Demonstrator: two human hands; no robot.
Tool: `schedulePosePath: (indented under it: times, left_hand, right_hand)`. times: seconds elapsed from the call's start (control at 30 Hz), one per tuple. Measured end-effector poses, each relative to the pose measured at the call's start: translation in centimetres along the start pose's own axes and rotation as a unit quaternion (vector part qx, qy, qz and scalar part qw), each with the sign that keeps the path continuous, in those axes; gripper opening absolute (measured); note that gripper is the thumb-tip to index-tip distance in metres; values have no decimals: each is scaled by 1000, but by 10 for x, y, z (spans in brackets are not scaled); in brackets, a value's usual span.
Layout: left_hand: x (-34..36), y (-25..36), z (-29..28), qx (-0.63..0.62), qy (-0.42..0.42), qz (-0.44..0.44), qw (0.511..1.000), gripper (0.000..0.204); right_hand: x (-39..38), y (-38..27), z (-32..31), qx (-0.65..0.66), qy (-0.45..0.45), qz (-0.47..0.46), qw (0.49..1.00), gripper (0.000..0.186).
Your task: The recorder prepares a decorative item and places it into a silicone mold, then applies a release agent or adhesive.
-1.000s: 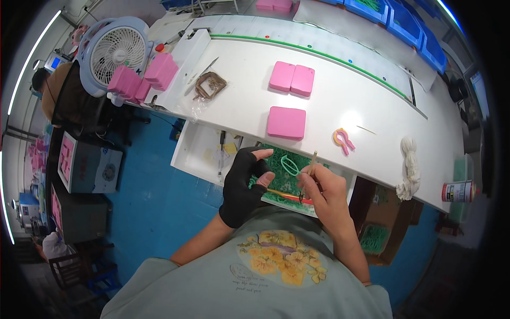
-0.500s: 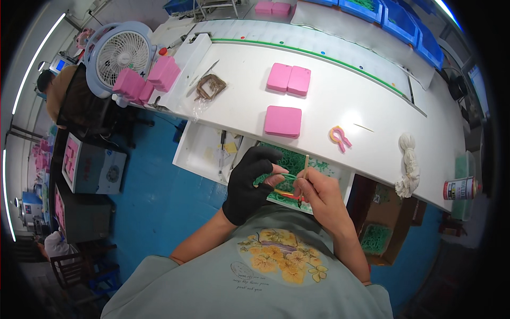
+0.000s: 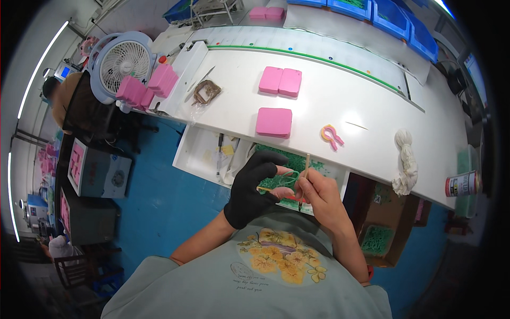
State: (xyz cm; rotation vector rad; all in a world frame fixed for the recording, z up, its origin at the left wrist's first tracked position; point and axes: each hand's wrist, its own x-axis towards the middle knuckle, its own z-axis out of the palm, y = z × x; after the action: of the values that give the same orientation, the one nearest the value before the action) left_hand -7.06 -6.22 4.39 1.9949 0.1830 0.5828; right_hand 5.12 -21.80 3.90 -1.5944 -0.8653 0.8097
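Observation:
My left hand [image 3: 253,187], in a black glove, pinches a small green part [image 3: 285,179] between its fingers, just above my lap. My bare right hand [image 3: 321,194] holds a thin wooden stick [image 3: 305,174] upright against that part. Both hands meet over a white tray [image 3: 337,173] of green parts that juts out below the front edge of the white table [image 3: 319,101].
Three pink flat boxes [image 3: 274,122] lie on the table, with a pink clip [image 3: 330,135], a white cloth bundle [image 3: 406,160] and a can [image 3: 463,184] to the right. A fan [image 3: 123,63] and pink blocks [image 3: 147,87] stand at the left. A cardboard box [image 3: 383,229] sits below right.
My hands have closed in on each other; the gloved fingers now pinch the green part and the stick stands more upright against it.

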Motion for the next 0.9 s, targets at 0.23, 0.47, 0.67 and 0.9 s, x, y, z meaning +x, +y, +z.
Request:
schedulePosePath:
  times: [0.23, 0.47, 0.67, 0.9]
  left_hand:
    - [1, 8, 8, 27, 6, 7, 1000, 25]
    - [4, 17, 14, 38, 2, 33, 999, 18]
    - [4, 19, 18, 27, -9, 25, 999, 17]
    - [4, 21, 19, 14, -23, 17, 999, 20]
  right_hand:
    - [-1, 9, -1, 56, 21, -11, 998, 17]
    - [-3, 19, -5, 107, 17, -7, 994, 16]
    - [-5, 24, -10, 134, 14, -11, 991, 15]
    - [-8, 30, -14, 205, -6, 1, 979, 13]
